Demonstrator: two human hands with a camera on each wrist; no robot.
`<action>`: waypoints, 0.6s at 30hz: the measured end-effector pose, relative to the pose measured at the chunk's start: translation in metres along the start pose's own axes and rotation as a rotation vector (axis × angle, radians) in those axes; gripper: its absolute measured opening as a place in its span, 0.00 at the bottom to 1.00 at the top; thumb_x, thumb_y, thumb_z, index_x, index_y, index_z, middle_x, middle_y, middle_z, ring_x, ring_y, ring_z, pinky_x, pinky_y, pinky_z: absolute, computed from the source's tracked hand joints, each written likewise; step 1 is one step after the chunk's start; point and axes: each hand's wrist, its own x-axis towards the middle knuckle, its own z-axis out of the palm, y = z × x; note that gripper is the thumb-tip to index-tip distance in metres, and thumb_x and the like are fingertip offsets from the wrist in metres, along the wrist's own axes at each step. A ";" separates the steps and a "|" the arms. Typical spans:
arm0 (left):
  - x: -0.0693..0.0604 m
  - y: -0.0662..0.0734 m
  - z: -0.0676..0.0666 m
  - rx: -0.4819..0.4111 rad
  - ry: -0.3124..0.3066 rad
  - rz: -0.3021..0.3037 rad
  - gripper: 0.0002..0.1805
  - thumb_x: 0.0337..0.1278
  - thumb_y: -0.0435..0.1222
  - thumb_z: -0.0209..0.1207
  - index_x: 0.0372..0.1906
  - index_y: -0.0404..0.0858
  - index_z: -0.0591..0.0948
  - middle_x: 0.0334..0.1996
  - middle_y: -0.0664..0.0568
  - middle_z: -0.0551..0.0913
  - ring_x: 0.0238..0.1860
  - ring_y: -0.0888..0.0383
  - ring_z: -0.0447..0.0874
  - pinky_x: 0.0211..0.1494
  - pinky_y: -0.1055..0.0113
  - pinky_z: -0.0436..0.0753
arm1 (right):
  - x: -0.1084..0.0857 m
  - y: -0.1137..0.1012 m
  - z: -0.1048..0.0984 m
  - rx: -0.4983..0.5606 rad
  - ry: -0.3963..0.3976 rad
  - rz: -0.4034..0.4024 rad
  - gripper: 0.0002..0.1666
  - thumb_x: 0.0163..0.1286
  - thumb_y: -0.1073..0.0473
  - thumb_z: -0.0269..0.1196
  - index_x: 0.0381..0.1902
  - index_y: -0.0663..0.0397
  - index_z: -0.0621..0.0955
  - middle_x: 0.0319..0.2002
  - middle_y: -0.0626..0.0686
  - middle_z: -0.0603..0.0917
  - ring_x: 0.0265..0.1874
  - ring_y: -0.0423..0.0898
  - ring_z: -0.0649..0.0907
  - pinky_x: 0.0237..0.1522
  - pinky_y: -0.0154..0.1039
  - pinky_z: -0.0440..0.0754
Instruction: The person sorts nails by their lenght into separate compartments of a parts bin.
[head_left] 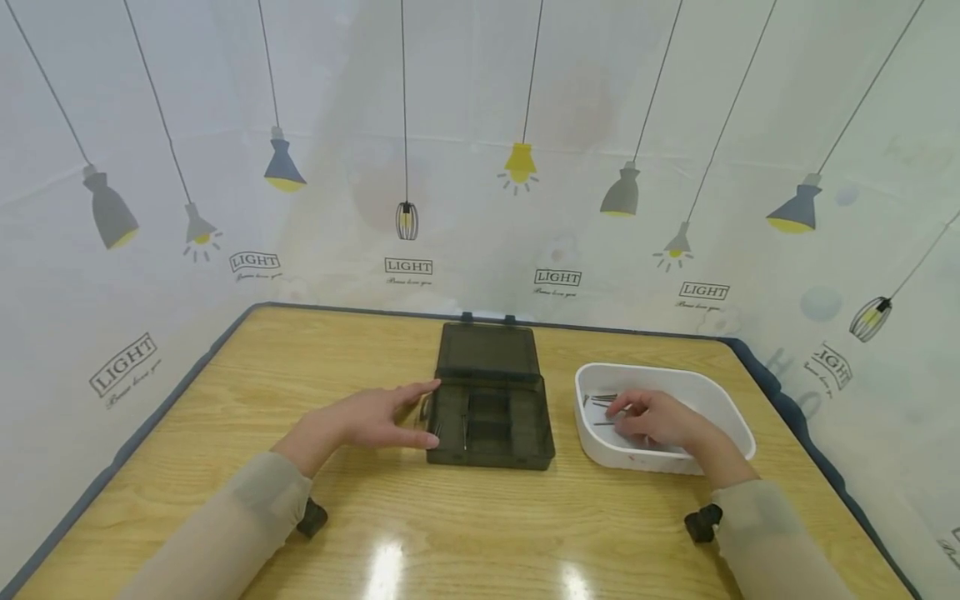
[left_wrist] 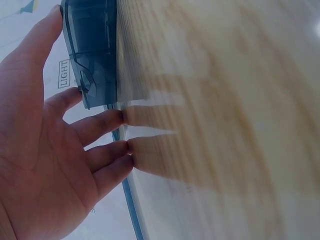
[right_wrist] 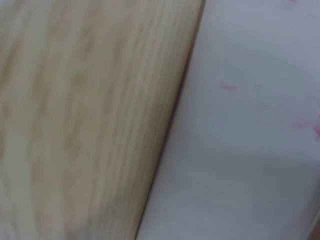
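Head view shows thin, grey, nail-like metal pins (head_left: 604, 397) lying in the left part of a white, round-cornered plastic tray (head_left: 697, 390). The right hand (head_left: 660, 419) bends over them with curled fingers; whether it pinches one, I cannot tell. The left hand (head_left: 378, 417) grips nothing: its thumb and fingers are spread apart, thumb and index tips touching the left side of a smoky, translucent plastic compartment box (head_left: 529, 417), its dark lid (head_left: 487, 348) folded back. The pins look light, stiff and smooth, probably quick to roll or slip; a thumb-and-fingertip pinch midway along should suit them, minding any sharp end. The box seems light and rigid, perhaps brittle, so steadying its side walls looks safer than pulling on the lid.
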 end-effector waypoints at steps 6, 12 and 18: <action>0.001 0.000 -0.001 0.017 -0.001 0.010 0.58 0.63 0.76 0.61 0.91 0.62 0.53 0.85 0.43 0.66 0.83 0.37 0.68 0.83 0.35 0.69 | 0.000 0.003 0.001 -0.044 0.018 0.008 0.12 0.78 0.58 0.70 0.55 0.52 0.88 0.35 0.50 0.79 0.32 0.47 0.78 0.32 0.37 0.77; 0.000 0.000 -0.001 0.022 -0.007 0.011 0.58 0.63 0.77 0.61 0.91 0.62 0.52 0.85 0.44 0.66 0.84 0.38 0.67 0.84 0.35 0.69 | 0.003 0.005 0.001 -0.061 0.019 0.009 0.10 0.78 0.57 0.70 0.52 0.54 0.88 0.34 0.49 0.81 0.32 0.46 0.79 0.34 0.37 0.78; -0.001 0.001 -0.001 0.009 -0.007 0.011 0.58 0.63 0.76 0.61 0.91 0.62 0.52 0.86 0.44 0.65 0.84 0.37 0.67 0.84 0.35 0.68 | 0.002 0.004 0.002 -0.065 0.012 0.014 0.09 0.79 0.58 0.69 0.50 0.57 0.87 0.37 0.49 0.84 0.36 0.46 0.80 0.37 0.39 0.80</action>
